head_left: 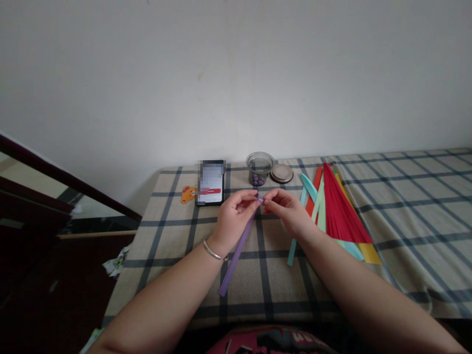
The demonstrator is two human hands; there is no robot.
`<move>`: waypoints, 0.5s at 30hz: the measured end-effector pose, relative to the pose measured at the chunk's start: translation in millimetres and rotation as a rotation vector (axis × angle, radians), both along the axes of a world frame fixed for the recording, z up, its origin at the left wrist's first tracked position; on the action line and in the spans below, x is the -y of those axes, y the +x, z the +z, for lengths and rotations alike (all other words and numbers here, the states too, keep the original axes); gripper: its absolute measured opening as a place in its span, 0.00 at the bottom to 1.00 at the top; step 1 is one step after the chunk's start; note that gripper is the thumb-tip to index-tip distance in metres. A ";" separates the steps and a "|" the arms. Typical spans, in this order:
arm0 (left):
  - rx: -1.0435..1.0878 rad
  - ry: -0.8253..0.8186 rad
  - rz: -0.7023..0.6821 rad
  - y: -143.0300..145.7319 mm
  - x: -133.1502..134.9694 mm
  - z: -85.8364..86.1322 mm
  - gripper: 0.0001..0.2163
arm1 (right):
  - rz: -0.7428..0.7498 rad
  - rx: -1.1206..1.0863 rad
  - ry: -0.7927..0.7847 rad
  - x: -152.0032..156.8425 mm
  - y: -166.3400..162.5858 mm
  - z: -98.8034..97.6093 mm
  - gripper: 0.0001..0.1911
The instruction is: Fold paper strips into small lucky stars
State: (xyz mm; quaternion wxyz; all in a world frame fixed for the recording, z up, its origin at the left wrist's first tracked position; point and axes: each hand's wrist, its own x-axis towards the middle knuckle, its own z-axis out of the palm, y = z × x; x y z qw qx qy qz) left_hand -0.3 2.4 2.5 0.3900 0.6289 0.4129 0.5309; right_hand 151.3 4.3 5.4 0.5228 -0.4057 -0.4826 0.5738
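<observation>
1. I judge the step in hand to be working the top end of the purple strip (236, 255): both sets of fingertips meet on that end, where a small fold or knot seems to be forming. It is too small for me to tell which.
2. My left hand (234, 216) is closed on the strip just below its top end, thumb against forefinger. My right hand (289, 211) pinches the tip itself, touching the left fingertips.
3. The strip hangs from that pinch and slants down towards me. Its lower end lies on the surface (405, 211), near the front edge.
4. Any next move on so narrow a strip calls for a light, exact pinch. The paper should be held flat and untwisted, and one hand should hold firm while the other turns the end.
5. Both forearms reach in from the near edge and converge at the middle. The wrists are raised off the cloth, and a bangle (213, 250) sits on the left one.
6. Beyond my hands stand a jar (260, 169) holding small purple pieces, its lid (281, 173) just beside it, and a phone (211, 183) to the left.
7. To the right lies a fan of spare strips (341, 211), red on top, near my right hand but not touching it.
</observation>
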 end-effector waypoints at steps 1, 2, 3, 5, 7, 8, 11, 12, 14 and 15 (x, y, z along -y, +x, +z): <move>0.031 -0.027 -0.003 0.4 -0.2 -0.4 0.09 | 0.009 -0.003 -0.009 -0.1 0.3 0.0 0.16; 0.054 -0.044 -0.007 0.6 -0.4 -0.6 0.08 | 0.018 0.000 -0.020 -0.3 0.6 -0.1 0.16; 0.070 -0.058 -0.010 0.8 -0.5 -0.6 0.07 | 0.031 0.007 -0.031 -0.5 0.9 -0.3 0.16; 0.080 -0.077 -0.008 0.8 -0.7 -0.3 0.06 | 0.049 0.022 -0.044 -0.8 1.2 -0.9 0.16; 0.073 -0.091 -0.008 0.9 -1.0 0.2 0.06 | 0.044 0.045 -0.027 -0.9 1.4 -1.8 0.15; 0.069 -0.098 -0.011 0.9 -1.1 0.3 0.06 | 0.033 0.065 -0.003 -0.8 1.4 -2.2 0.14; 0.069 -0.119 -0.024 1.3 -1.3 0.5 0.06 | -0.010 0.147 0.092 0.6 1.0 -3.2 0.13; 0.069 -0.124 -0.023 1.5 -1.3 0.5 0.07 | -0.024 0.174 0.121 1.4 0.8 -3.3 0.12; 0.064 -0.128 -0.020 1.6 -1.1 0.4 0.07 | -0.052 0.227 0.164 3.2 0.4 -3.3 0.11; 0.061 -0.130 -0.019 1.7 -0.9 0.5 0.07 | -0.065 0.255 0.182 4.1 0.3 -3.2 0.10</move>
